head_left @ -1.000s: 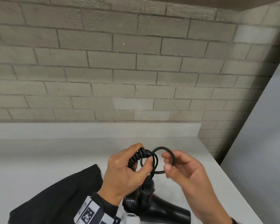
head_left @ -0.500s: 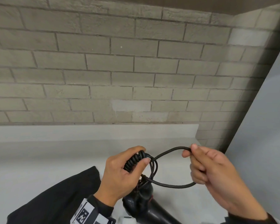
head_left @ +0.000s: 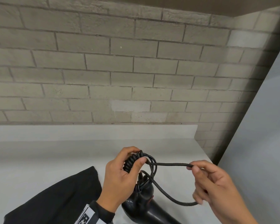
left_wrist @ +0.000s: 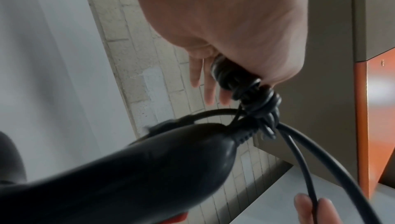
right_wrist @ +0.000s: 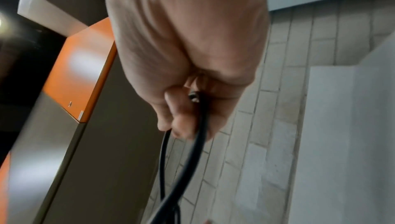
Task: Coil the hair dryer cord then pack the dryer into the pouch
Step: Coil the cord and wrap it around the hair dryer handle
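My left hand (head_left: 128, 165) grips a tight bundle of black coiled cord (head_left: 132, 160) above the white counter. The glossy black hair dryer (head_left: 141, 206) hangs just below that bundle, its handle end (left_wrist: 149, 163) filling the left wrist view. A loose length of cord (head_left: 170, 164) runs right from the bundle to my right hand (head_left: 199, 168), which pinches it between thumb and fingers, then loops down and back. In the right wrist view the cord (right_wrist: 196, 143) passes through my curled right hand's fingers (right_wrist: 177, 126). The black fabric pouch (head_left: 58, 196) lies flat on the counter at lower left.
A white counter (head_left: 39, 159) with a low backsplash runs under a grey brick wall (head_left: 120, 70). A pale panel (head_left: 265, 143) stands at the counter's right end. An orange-edged cabinet (left_wrist: 376, 126) shows in the wrist views.
My right hand has drawn the small cord loop out to the right, stretching it into a long, nearly straight run. My left hand keeps its grip on the coiled bundle.
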Demonstrator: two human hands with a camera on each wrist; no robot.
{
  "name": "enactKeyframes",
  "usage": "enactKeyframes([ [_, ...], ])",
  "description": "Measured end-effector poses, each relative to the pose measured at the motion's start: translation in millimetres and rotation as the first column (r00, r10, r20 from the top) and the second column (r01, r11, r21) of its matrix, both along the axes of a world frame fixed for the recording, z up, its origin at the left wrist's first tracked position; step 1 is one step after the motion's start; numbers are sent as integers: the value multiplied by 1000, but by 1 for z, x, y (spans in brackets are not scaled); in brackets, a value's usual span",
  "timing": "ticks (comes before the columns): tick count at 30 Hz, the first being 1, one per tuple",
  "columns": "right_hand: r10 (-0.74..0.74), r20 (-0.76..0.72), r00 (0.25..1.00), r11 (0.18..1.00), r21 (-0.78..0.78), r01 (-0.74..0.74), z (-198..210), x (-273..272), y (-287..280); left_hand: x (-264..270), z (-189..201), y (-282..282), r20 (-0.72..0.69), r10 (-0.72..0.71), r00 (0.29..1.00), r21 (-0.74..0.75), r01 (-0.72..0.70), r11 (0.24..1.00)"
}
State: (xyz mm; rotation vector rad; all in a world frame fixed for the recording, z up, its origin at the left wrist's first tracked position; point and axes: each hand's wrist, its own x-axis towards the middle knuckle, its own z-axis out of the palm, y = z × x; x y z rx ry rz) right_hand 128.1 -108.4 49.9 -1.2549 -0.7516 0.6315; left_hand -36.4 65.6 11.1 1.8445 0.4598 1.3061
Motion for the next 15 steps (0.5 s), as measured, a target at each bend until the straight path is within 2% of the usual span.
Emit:
enactKeyframes([
  [3, -78, 95, 992, 995, -50, 83, 6, 6, -4, 1, 1, -4, 53, -59, 997, -78, 63, 995],
  [6, -182, 208, 961, 978, -63, 199, 5, 8, -3, 2, 2, -6, 39, -53, 998, -44, 54, 998],
  [8, -268, 309, 912, 952, -62, 301, -3, 3, 2, 3, 3, -7, 34, -29, 999, -23, 30, 999],
  [10, -408, 532, 742, 864, -37, 502, -10, -7, 7, 4, 3, -8, 38, -5, 999, -8, 5, 1000],
  [11, -468, 608, 641, 829, 52, 557, -10, -17, 9, 4, 3, -9, 35, 4, 999, 7, -4, 1000],
  [12, -505, 636, 584, 826, 161, 540, -7, -29, 11, 4, 4, -10, 29, 12, 1000, 22, -12, 1000],
  [13, -500, 656, 566, 848, 238, 473, -6, -42, 14, 5, 4, -11, 24, 19, 1000, 32, -20, 999],
  [15, -368, 739, 565, 923, 218, 316, -11, -63, 20, 6, 6, -13, 18, 35, 999, 50, -36, 998],
])
